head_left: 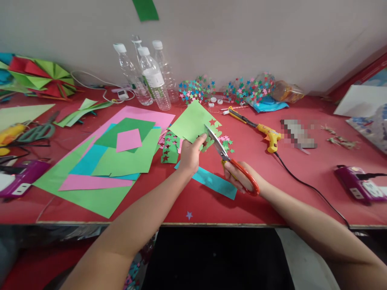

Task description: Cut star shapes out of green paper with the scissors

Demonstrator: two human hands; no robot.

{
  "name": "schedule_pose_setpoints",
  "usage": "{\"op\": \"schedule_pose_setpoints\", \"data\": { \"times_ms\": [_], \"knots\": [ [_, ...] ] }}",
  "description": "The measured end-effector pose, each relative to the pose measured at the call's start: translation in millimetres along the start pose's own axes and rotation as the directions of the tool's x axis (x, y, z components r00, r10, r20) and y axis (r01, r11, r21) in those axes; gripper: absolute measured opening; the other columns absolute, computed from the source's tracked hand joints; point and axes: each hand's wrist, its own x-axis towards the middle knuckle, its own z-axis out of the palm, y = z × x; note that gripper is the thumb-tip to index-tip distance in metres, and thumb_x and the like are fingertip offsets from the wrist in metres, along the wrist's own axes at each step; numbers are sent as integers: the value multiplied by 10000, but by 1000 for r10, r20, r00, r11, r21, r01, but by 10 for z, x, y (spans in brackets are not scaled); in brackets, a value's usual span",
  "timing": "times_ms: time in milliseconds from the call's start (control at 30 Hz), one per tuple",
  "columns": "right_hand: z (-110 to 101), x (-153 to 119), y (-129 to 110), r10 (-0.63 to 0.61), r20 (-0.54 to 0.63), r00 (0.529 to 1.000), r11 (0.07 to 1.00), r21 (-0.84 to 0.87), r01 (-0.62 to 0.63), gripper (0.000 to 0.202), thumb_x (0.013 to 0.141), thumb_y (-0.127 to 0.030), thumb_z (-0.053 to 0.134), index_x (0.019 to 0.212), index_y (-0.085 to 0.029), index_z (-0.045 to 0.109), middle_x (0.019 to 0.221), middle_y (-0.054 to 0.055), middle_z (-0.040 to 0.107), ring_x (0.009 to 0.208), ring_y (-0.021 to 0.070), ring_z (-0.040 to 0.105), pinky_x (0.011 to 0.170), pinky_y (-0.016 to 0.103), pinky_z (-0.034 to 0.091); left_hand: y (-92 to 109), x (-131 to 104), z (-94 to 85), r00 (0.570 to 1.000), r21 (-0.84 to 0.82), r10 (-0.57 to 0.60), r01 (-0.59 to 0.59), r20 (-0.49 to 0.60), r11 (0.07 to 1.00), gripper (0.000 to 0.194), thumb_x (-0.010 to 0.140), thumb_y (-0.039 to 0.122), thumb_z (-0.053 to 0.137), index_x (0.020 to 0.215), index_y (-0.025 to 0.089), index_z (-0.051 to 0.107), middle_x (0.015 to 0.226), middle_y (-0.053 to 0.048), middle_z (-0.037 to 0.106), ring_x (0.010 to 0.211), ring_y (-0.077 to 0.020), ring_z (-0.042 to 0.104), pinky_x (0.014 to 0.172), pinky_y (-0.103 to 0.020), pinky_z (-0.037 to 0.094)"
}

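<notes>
My left hand point(192, 155) pinches the lower edge of a light green paper sheet point(190, 119), whose right side has star-shaped holes. In my right hand point(240, 177) are red-handled scissors point(222, 149), their blades pointing up and left at the sheet's cut edge. Under the hands lies a blue paper strip point(214, 181). Left of the sheet is a dark green strip point(170, 149) with star holes. Small green and pink stars point(227, 144) lie right of the blades.
Layered coloured papers point(121, 161) cover the left of the red table point(169, 205). Plastic bottles point(155, 76) and star-filled containers point(254, 88) stand behind. To the right are a yellow glue gun point(270, 136), its cord, a cutter point(240, 117) and a purple power strip point(361, 185).
</notes>
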Motion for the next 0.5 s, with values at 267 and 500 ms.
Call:
{"op": "schedule_pose_setpoints", "data": {
  "times_ms": [267,500],
  "knots": [
    [-43,20,24,23,-28,999,1000,-12,-24,497,871,-636,436,628,-204,471,300,-66,408,277,78,359,412,240,335,116,34,10,999,-74,-40,40,7,996,136,644,226,734,669,184,607,587,50,567,508,-67,487,477,-202,392],
    [-53,38,44,-36,-109,993,998,38,40,435,926,-553,382,671,-209,458,306,-77,404,277,78,347,413,235,350,146,-57,27,901,-33,-228,258,369,966,291,709,437,705,699,160,619,623,2,588,560,-91,544,507,-220,430]
  ]
}}
